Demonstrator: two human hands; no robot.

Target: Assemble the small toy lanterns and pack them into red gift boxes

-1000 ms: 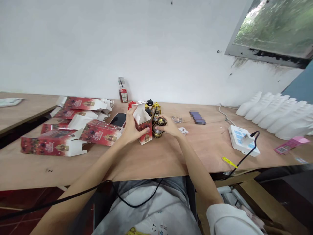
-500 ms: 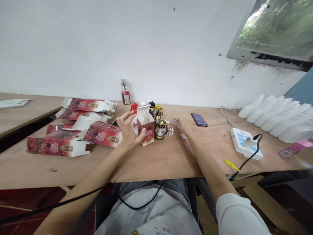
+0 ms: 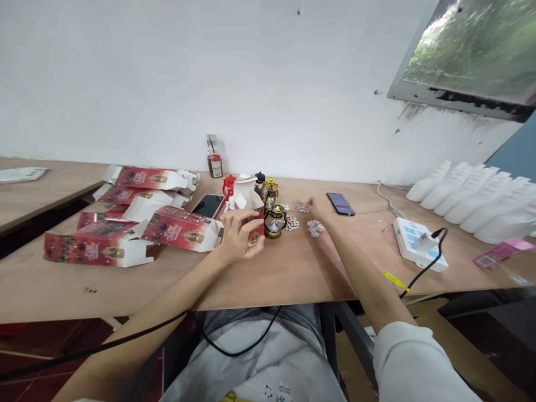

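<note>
My left hand is just in front of an upright red printed box with its white top flap raised. Its fingers are curved, with a gap between thumb and forefinger where the box shows; I cannot tell if it touches the box. My right hand has its fingertips pinched at a pile of small metal pieces; anything in them is too small to name. Between the hands are a small bronze-coloured lantern, a pile of small round discs and clear plastic bits.
Flattened red boxes lie at left beside a phone. Black, gold and red lanterns stand behind the box. Another phone, a power strip with a black cable, and white bottle-shaped pieces are to the right.
My left hand has moved from the box's left side to its front, lower and rightward, uncovering the phone behind. My right hand stays by the metal pieces, its forearm slightly shifted right.
</note>
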